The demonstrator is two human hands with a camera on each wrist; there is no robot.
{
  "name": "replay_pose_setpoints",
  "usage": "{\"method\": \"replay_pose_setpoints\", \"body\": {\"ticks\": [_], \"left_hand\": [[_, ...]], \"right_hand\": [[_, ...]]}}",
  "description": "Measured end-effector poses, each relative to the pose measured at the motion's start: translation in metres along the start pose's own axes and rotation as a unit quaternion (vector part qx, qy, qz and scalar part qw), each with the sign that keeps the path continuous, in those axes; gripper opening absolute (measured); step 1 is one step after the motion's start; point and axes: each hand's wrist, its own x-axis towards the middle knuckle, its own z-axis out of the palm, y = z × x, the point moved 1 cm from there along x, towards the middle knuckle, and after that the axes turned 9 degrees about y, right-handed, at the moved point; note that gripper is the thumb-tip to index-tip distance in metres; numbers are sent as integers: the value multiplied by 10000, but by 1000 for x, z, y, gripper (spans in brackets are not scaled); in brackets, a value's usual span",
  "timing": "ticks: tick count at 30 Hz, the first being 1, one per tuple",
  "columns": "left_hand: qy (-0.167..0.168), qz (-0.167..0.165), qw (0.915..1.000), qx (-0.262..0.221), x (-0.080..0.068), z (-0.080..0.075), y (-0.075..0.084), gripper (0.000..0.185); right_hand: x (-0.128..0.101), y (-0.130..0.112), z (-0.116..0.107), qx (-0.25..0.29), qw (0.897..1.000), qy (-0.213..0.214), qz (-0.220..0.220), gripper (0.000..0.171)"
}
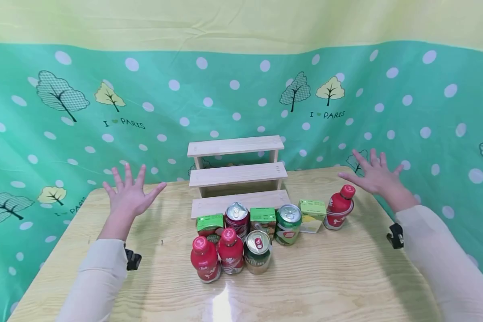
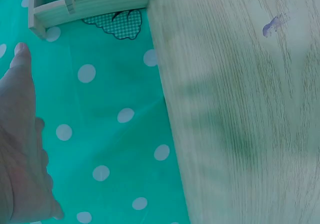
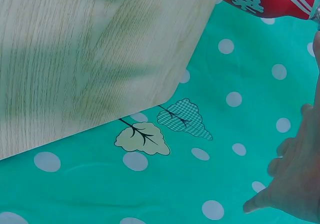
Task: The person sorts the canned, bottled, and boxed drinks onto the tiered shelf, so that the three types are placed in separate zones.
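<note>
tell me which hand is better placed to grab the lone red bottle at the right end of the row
Right. The right hand hovers open just above and behind the red plastic bottle with the pink cap; the left hand is raised across the wooden table, beyond the stepped shelf.

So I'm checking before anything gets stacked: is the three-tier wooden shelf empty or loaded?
Empty. All three steps of the wooden shelf show bare boards; the bottles, cans and cartons stand on the table in front of it.
</note>
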Motion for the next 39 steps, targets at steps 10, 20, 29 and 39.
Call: {"method": "replay_pose_setpoints", "body": {"ticks": [10,20,29,39], "left_hand": [[-307,-73,9965,-768,5,2,3,97],[-564,-467,9448,-3193,11,11,24,102],[-350,-566,9027,-4252,15,30,46,94],[-565,-792,8615,-4984,15,44,66,86]], "right_hand": [[2,-2,-6,146,9999,0,-33,95],[4,-17,-14,1117,9933,-34,-280,91],[-8,-46,-17,1872,9804,72,-616,82],[-20,-62,-7,2297,9691,45,-898,72]]}}
